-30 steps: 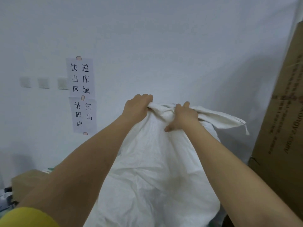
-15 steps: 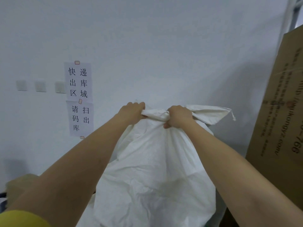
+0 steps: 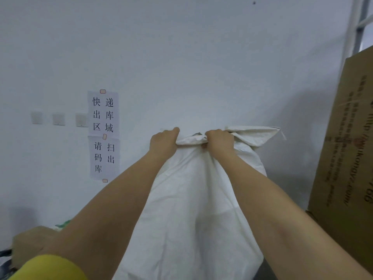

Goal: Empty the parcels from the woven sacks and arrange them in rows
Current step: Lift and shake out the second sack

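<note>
Both hands grip the bunched top edge of a white woven sack (image 3: 191, 209), which hangs below them in front of the white wall (image 3: 181, 57). The left hand (image 3: 164, 143) clutches the fabric at its left end with fingers curled over it; the right hand (image 3: 219, 143) clenches it just beside, and a loose corner juts out to the right. A tall cardboard box (image 3: 347, 158) stands near the sack on the right, and paper signs (image 3: 104, 134) are taped to the wall on the left.

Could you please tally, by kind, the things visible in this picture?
Woven sacks: 1
Hands: 2, left hand, right hand
Paper signs on the wall: 2
Wall switches: 3
Large cardboard boxes: 1
Total: 9
</note>
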`<state>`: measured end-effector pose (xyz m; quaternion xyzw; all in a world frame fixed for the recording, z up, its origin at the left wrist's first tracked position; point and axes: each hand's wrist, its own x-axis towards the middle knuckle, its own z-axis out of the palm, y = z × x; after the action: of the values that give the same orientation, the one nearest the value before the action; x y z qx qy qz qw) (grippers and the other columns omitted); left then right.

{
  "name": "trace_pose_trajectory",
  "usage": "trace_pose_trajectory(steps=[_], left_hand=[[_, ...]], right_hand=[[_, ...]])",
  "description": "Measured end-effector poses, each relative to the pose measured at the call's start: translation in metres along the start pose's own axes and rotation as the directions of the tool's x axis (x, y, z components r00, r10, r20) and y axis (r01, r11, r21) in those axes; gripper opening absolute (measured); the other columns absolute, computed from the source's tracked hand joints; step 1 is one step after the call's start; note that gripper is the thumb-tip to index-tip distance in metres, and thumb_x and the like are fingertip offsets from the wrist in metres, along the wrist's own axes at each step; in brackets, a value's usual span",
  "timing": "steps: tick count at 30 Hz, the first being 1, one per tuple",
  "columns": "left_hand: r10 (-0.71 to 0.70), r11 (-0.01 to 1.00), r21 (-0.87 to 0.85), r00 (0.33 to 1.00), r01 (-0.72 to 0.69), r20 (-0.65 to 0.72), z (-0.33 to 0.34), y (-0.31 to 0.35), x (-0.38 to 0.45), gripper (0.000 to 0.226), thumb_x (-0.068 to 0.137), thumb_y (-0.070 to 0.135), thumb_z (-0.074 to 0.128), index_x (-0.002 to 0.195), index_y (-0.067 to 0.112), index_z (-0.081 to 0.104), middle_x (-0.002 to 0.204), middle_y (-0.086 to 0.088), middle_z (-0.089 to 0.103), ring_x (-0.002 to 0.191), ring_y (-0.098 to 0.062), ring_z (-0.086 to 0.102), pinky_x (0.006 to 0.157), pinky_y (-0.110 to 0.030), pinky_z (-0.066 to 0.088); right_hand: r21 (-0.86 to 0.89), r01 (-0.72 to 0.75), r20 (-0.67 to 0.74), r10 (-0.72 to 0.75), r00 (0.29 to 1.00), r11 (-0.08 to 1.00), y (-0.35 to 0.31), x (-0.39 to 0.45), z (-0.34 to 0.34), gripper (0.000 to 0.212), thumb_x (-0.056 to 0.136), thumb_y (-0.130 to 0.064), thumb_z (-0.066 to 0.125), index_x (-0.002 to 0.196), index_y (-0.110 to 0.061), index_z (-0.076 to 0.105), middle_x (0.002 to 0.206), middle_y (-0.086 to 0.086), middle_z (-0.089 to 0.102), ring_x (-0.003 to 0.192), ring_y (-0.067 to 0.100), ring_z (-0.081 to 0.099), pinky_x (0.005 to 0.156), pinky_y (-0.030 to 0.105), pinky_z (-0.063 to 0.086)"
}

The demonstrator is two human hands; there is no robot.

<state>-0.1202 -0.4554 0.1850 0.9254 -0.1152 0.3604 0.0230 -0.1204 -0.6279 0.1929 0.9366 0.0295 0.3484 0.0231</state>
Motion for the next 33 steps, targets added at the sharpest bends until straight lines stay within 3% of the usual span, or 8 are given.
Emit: trace_pose_trajectory(steps=[5,7,10,14,17,22,27,33], left_hand=[[-0.109,0.941,-0.338,0.933,-0.015,-0.344,-0.048,-0.004,0.017,0.020,0.084,-0.002,0.040,0.091,0.014,0.030,0.061,0.003,0.034,0.050,-0.016,0.031,0.044,-0.029,0.018],[-0.197,0.879,-0.475,0.873,-0.044,-0.446,-0.054,-0.009,0.012,0.022,0.085,0.000,0.044,0.091,0.016,0.031,0.062,0.004,0.038,0.052,-0.019,0.035,0.045,-0.030,0.021],[-0.277,0.806,-0.591,0.851,-0.047,-0.446,-0.033,-0.021,-0.011,0.030,0.084,0.006,0.060,0.091,0.020,0.035,0.066,-0.002,0.049,0.060,-0.028,0.044,0.051,-0.034,0.031],[-0.208,0.889,-0.446,0.959,0.103,-0.192,0.021,-0.041,-0.049,0.017,0.087,0.002,0.048,0.094,0.012,0.037,0.067,-0.004,0.045,0.061,-0.027,0.044,0.048,-0.032,0.025],[-0.182,0.922,-0.350,0.983,0.163,-0.023,0.050,-0.051,-0.075,0.014,0.088,0.003,0.046,0.093,0.012,0.037,0.070,-0.005,0.045,0.064,-0.027,0.045,0.053,-0.032,0.026],[-0.221,0.918,-0.332,0.975,0.215,0.020,0.072,-0.051,-0.090,0.011,0.089,0.006,0.045,0.091,0.014,0.038,0.073,-0.004,0.050,0.068,-0.030,0.050,0.055,-0.031,0.029],[-0.306,0.902,-0.319,0.952,0.289,-0.003,0.075,-0.057,-0.096,0.009,0.091,0.011,0.048,0.086,0.016,0.042,0.069,0.000,0.050,0.067,-0.026,0.049,0.051,-0.029,0.025],[-0.385,0.839,-0.409,0.923,0.358,0.018,0.079,-0.060,-0.111,0.006,0.093,0.017,0.051,0.087,0.015,0.050,0.070,0.000,0.051,0.070,-0.025,0.048,0.054,-0.031,0.027]], right_hand=[[0.116,0.031,-0.364,0.014,0.931,0.993,-0.002,0.034,-0.044,0.018,0.082,-0.003,0.051,0.075,-0.019,0.051,0.084,0.008,0.065,0.074,0.030,0.063,0.049,0.024,0.021],[0.122,0.123,-0.635,-0.018,0.772,0.985,-0.008,0.034,-0.054,0.022,0.063,0.006,0.054,0.061,-0.015,0.048,0.057,0.006,0.054,0.043,0.024,0.044,0.049,0.019,0.006],[0.076,0.269,-0.794,-0.105,0.598,0.960,-0.015,0.021,-0.033,0.021,0.056,0.003,0.035,0.056,-0.015,0.047,0.048,0.002,0.043,0.039,0.019,0.026,0.050,0.021,0.011],[0.205,0.297,-0.291,-0.232,0.928,0.932,-0.025,-0.010,0.019,0.018,0.070,0.005,0.051,0.079,-0.010,0.054,0.078,0.009,0.056,0.064,0.030,0.055,0.056,0.033,0.026],[0.268,0.197,0.015,-0.209,0.978,0.943,-0.031,-0.031,0.048,0.015,0.085,-0.007,0.049,0.100,-0.010,0.053,0.103,0.008,0.053,0.085,0.031,0.055,0.063,0.033,0.031],[0.358,0.169,-0.118,-0.135,0.984,0.918,-0.029,-0.056,0.077,0.031,0.079,-0.011,0.060,0.110,-0.009,0.056,0.116,0.006,0.051,0.095,0.027,0.050,0.070,0.031,0.034],[0.460,0.172,-0.246,-0.061,0.967,0.871,-0.034,-0.082,0.081,0.059,0.077,-0.016,0.068,0.134,-0.018,0.051,0.146,0.015,0.035,0.124,0.034,0.043,0.102,0.048,0.037],[0.701,-0.080,-0.022,0.134,0.991,0.709,-0.034,-0.124,0.094,0.074,0.085,-0.025,0.069,0.148,-0.028,0.030,0.157,0.005,0.009,0.143,0.026,0.011,0.116,0.048,0.021]])
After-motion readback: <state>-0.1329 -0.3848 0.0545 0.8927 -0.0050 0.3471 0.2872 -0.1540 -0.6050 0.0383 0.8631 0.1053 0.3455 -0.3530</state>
